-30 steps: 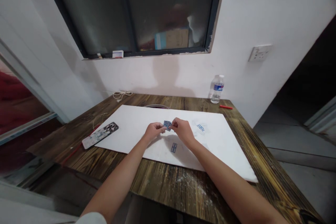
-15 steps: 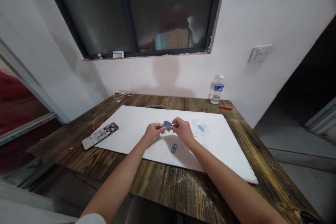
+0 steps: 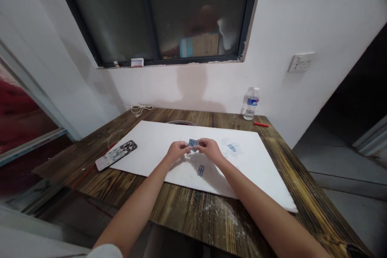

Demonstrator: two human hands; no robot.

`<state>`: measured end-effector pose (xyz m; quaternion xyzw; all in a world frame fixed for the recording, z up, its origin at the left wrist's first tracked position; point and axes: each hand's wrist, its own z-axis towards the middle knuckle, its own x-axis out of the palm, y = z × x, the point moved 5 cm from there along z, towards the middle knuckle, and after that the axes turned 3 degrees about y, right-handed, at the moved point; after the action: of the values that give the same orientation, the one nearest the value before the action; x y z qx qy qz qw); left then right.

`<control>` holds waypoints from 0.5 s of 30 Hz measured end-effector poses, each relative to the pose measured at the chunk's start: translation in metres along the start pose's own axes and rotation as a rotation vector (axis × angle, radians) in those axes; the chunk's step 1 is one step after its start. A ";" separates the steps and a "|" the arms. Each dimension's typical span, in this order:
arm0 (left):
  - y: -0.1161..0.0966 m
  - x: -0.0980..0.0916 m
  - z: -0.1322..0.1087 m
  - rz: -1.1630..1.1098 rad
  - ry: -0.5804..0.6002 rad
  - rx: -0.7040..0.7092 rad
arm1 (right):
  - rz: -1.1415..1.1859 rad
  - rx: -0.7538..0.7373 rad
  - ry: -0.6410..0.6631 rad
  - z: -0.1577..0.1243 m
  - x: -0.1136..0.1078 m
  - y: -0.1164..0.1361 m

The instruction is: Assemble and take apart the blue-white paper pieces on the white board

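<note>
Over a large white sheet [image 3: 151, 145] on a wooden table [image 3: 193, 213], my left hand [image 3: 175, 151] and my right hand [image 3: 211, 150] meet at a small blue patterned piece [image 3: 192, 143]. Both hands pinch it, the left from its left side and the right from its right side, just above the sheet. A second small blue piece [image 3: 200, 170] lies flat on the sheet below my hands. A third blue piece [image 3: 231, 147] lies to the right, on or in something clear.
A phone in a patterned case [image 3: 116, 155] lies at the sheet's left edge. A water bottle [image 3: 251, 103] and a red pen [image 3: 261, 124] stand by the wall at the back right. A white cable [image 3: 140, 109] lies at the back left. The table's right edge drops to the floor.
My right hand has lowered and flattened a little over the blue piece. The left hand has hardly moved.
</note>
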<state>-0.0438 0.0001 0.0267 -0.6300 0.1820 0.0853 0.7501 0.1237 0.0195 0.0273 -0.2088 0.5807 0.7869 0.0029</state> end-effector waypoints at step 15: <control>0.008 0.003 0.004 -0.061 0.071 0.003 | 0.125 0.109 0.043 -0.001 0.007 -0.009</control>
<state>-0.0430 0.0049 0.0189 -0.6367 0.1893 0.0398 0.7464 0.1194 0.0202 0.0168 -0.1883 0.6346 0.7481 -0.0473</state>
